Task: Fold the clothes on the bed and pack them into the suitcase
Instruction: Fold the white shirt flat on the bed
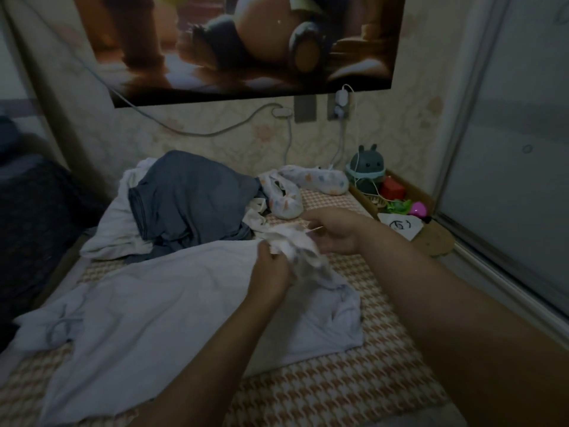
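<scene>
Left hand [272, 272] fingers curled, pinching lower edge of small white garment [292, 245]; right hand [334, 231] pinching its upper edge, thumb on top. Both forearms reach in from lower frame, hands close together at centre, right one higher. Garment crumpled, faint orange marks, held over pale blue garment [154, 303] spread on houndstooth bed cover [338, 396]. Grey-blue clothes pile [191, 195] behind, centre left.

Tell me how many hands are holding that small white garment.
2. The left hand grips the small white garment at its lower left; the right hand pinches its upper right edge. Both are fully in view.
</scene>
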Demonstrator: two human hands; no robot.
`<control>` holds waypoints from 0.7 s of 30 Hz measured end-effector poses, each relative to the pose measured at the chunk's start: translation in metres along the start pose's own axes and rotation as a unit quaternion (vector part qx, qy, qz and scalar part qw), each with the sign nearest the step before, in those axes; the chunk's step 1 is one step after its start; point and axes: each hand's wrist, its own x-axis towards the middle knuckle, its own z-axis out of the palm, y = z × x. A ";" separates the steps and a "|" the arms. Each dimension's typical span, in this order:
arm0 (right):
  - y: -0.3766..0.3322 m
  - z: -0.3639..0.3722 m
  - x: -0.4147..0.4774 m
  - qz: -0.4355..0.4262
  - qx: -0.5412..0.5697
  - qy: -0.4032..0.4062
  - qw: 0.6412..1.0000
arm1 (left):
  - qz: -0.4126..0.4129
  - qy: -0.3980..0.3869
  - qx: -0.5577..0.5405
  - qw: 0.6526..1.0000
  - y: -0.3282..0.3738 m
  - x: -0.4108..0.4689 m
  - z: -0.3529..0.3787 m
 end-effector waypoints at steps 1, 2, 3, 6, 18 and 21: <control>0.003 0.005 0.002 0.002 0.037 -0.019 0.999 | -0.056 0.028 -0.058 0.996 0.003 0.006 -0.008; 0.006 0.008 0.004 0.000 0.040 -0.011 0.999 | -0.117 0.047 -0.100 0.987 0.003 0.012 -0.016; 0.010 0.008 0.009 -0.010 0.017 0.020 1.000 | -0.165 0.059 -0.121 0.977 0.004 0.018 -0.024; 0.030 0.003 0.017 -0.081 -0.218 0.129 0.964 | -0.198 0.058 -0.075 0.976 -0.009 0.027 -0.044; 0.092 0.010 -0.007 -0.164 -0.561 0.043 0.810 | 0.145 0.055 0.539 0.828 -0.030 0.041 -0.084; 0.087 0.010 0.016 -0.229 -0.554 0.112 0.793 | 0.164 -0.056 0.567 0.805 -0.035 0.056 -0.078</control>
